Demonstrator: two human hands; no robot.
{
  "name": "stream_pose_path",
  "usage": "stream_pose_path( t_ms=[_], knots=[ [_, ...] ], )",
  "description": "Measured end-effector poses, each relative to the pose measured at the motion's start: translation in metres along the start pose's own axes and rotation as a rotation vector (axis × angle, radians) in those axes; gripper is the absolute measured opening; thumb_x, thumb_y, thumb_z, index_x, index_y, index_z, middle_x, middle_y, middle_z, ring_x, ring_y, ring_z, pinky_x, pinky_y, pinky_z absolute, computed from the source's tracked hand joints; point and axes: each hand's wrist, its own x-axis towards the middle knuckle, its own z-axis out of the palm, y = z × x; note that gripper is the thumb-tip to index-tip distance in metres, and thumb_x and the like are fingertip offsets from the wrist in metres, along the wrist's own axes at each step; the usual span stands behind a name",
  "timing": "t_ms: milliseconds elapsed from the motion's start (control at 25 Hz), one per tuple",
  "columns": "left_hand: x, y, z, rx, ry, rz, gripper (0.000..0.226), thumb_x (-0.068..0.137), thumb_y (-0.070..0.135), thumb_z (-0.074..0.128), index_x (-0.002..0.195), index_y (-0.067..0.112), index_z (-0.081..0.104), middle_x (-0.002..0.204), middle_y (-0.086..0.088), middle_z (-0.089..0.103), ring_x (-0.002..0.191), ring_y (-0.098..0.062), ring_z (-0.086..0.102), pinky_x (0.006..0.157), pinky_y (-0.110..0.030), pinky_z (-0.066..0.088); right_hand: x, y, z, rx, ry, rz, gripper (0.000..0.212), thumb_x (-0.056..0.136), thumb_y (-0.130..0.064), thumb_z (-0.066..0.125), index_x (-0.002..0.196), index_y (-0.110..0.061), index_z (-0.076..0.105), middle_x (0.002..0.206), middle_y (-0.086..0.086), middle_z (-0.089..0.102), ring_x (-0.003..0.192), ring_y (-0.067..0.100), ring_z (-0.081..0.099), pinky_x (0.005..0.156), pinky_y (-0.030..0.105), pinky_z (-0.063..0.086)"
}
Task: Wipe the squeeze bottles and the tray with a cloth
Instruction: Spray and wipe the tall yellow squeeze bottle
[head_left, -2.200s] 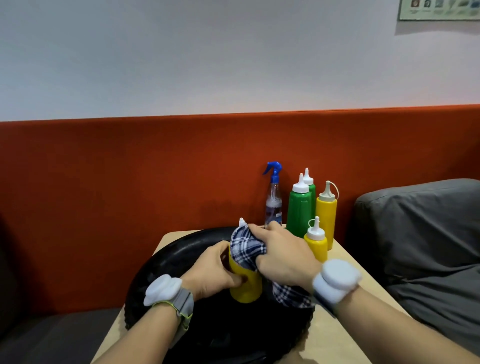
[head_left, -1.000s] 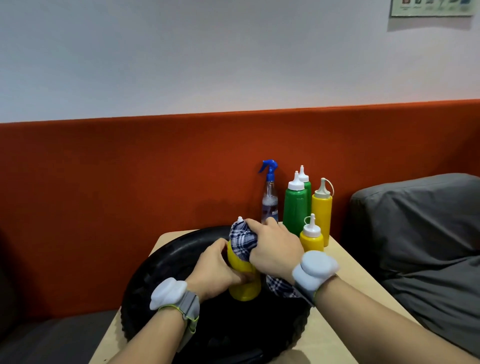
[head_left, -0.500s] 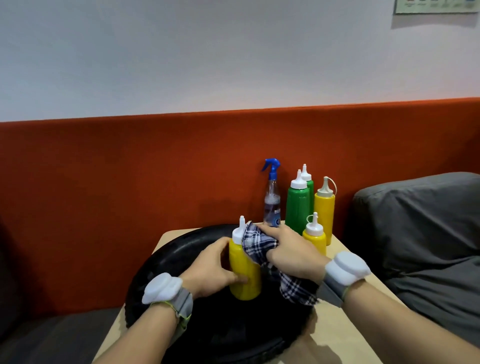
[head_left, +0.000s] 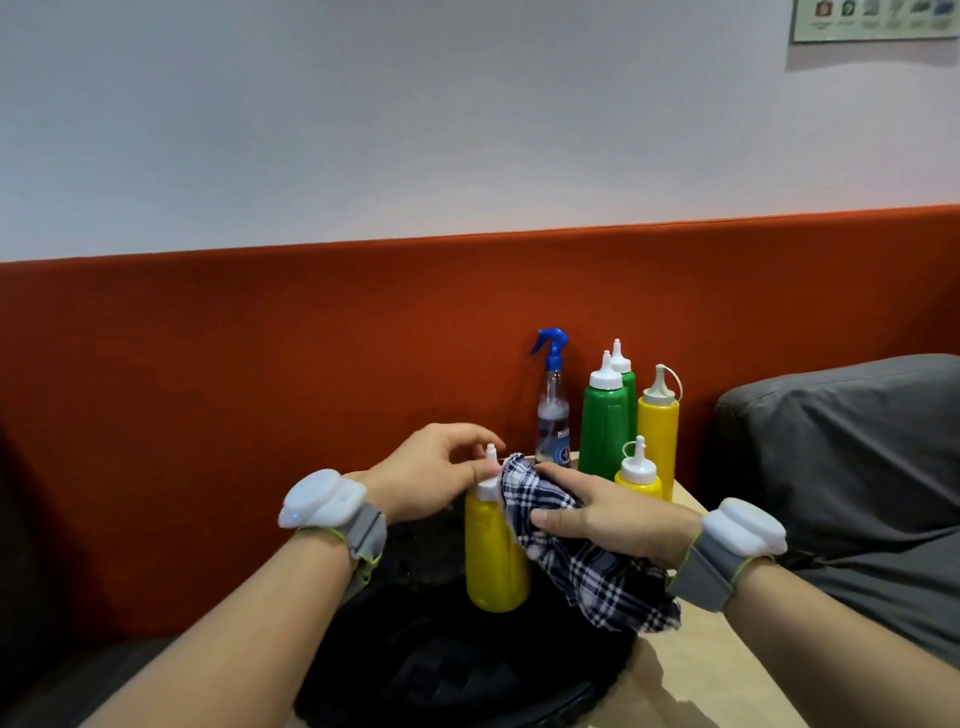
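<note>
One yellow squeeze bottle (head_left: 493, 561) is being wiped. It stands upright on the black tray (head_left: 467, 675), long axis vertical, nozzle pointing up. The left hand (head_left: 431, 473) pinches its white cap (head_left: 488, 487) with curled fingers. The right hand (head_left: 608, 514) clasps the checked cloth (head_left: 597, 577) against the bottle's shoulder. The next move probably calls for rubbing down the body while the top is held firm.

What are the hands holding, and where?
The left hand pinches the yellow bottle at its white cap; right hand grips the bunched checked cloth against the bottle's shoulder.
</note>
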Motion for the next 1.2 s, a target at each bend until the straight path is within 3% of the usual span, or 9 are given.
stream_pose_path(
  t_ms=[120, 240, 480, 600, 680, 800, 1000, 1120, 1200],
  knots=[
    [0.001, -0.010, 0.001, 0.049, 0.058, -0.062, 0.004, 0.088, 0.017, 0.069, 0.087, 0.013, 0.067, 0.074, 0.001, 0.063, 0.060, -0.014, 0.058, 0.047, -0.029, 0.053, 0.014, 0.001, 0.017, -0.122, 0.030, -0.070, 0.062, 0.091, -0.051, 0.055, 0.142, -0.023, 0.035, 0.129, -0.002, 0.055, 0.116, 0.012, 0.054, 0.105, 0.028, 0.040],
    [-0.003, -0.033, -0.012, -0.069, 0.189, -0.124, 0.015, 0.090, 0.010, 0.066, 0.076, 0.009, 0.061, 0.063, -0.006, 0.062, 0.045, -0.011, 0.055, 0.042, -0.030, 0.051, 0.046, -0.008, 0.039, -0.192, 0.069, -0.090, 0.070, 0.079, -0.078, 0.044, 0.139, -0.045, 0.031, 0.127, 0.006, 0.049, 0.119, 0.025, 0.050, 0.106, 0.042, 0.038],
    [-0.021, -0.084, -0.025, -0.257, 0.419, -0.304, 0.022, 0.093, 0.009, 0.062, 0.072, 0.004, 0.055, 0.046, -0.012, 0.056, 0.032, -0.021, 0.047, 0.038, -0.024, 0.042, 0.071, -0.005, 0.057, -0.470, -0.050, 0.046, 0.071, 0.082, -0.075, 0.045, 0.144, -0.047, 0.023, 0.134, 0.008, 0.038, 0.127, 0.037, 0.043, 0.104, 0.042, 0.037],
    [-0.023, -0.092, -0.026, -0.288, 0.426, -0.312, 0.023, 0.093, 0.011, 0.061, 0.072, 0.005, 0.054, 0.045, -0.014, 0.053, 0.030, -0.022, 0.043, 0.034, -0.020, 0.037, 0.055, 0.008, 0.035, -0.636, -0.110, 0.078, 0.059, 0.086, -0.063, 0.053, 0.139, -0.042, 0.038, 0.134, 0.004, 0.047, 0.125, 0.030, 0.049, 0.102, 0.037, 0.039],
    [-0.021, -0.094, -0.028, -0.277, 0.407, -0.295, 0.026, 0.094, 0.014, 0.061, 0.070, 0.006, 0.054, 0.045, -0.013, 0.053, 0.036, -0.023, 0.044, 0.038, -0.023, 0.038, 0.048, 0.001, 0.019, -0.567, -0.036, -0.007, 0.046, 0.085, -0.059, 0.056, 0.127, -0.039, 0.052, 0.126, -0.004, 0.059, 0.118, 0.021, 0.055, 0.099, 0.035, 0.043],
    [-0.016, -0.092, -0.027, -0.267, 0.358, -0.272, 0.029, 0.095, 0.020, 0.060, 0.070, 0.006, 0.053, 0.046, -0.010, 0.052, 0.044, -0.025, 0.048, 0.043, -0.028, 0.040, 0.062, -0.026, 0.021, -0.509, 0.032, -0.100, 0.056, 0.083, -0.067, 0.053, 0.134, -0.046, 0.042, 0.130, 0.001, 0.051, 0.124, 0.026, 0.049, 0.102, 0.037, 0.039],
    [-0.017, -0.095, -0.022, -0.203, 0.339, -0.292, 0.037, 0.096, 0.030, 0.056, 0.067, 0.008, 0.052, 0.043, -0.007, 0.051, 0.037, -0.022, 0.043, 0.039, -0.023, 0.036, 0.090, -0.031, 0.061, -0.433, -0.027, -0.028, 0.080, 0.071, -0.080, 0.054, 0.140, -0.051, 0.028, 0.129, 0.003, 0.041, 0.130, 0.032, 0.035, 0.105, 0.046, 0.035],
    [-0.016, -0.094, -0.016, -0.233, 0.357, -0.282, 0.038, 0.099, 0.028, 0.052, 0.065, 0.009, 0.050, 0.038, -0.008, 0.048, 0.030, -0.019, 0.036, 0.034, -0.019, 0.031, 0.077, 0.000, 0.050, -0.440, -0.076, 0.048, 0.084, 0.071, -0.074, 0.061, 0.143, -0.046, 0.027, 0.133, 0.004, 0.039, 0.131, 0.031, 0.036, 0.108, 0.043, 0.035],
    [-0.011, -0.088, -0.014, -0.221, 0.359, -0.270, 0.040, 0.099, 0.029, 0.051, 0.064, 0.010, 0.050, 0.039, -0.009, 0.047, 0.028, -0.017, 0.034, 0.035, -0.019, 0.030, 0.063, 0.011, 0.034, -0.563, -0.135, 0.045, 0.076, 0.076, -0.063, 0.066, 0.142, -0.040, 0.035, 0.136, 0.005, 0.044, 0.129, 0.028, 0.044, 0.105, 0.037, 0.038]
  ],
)
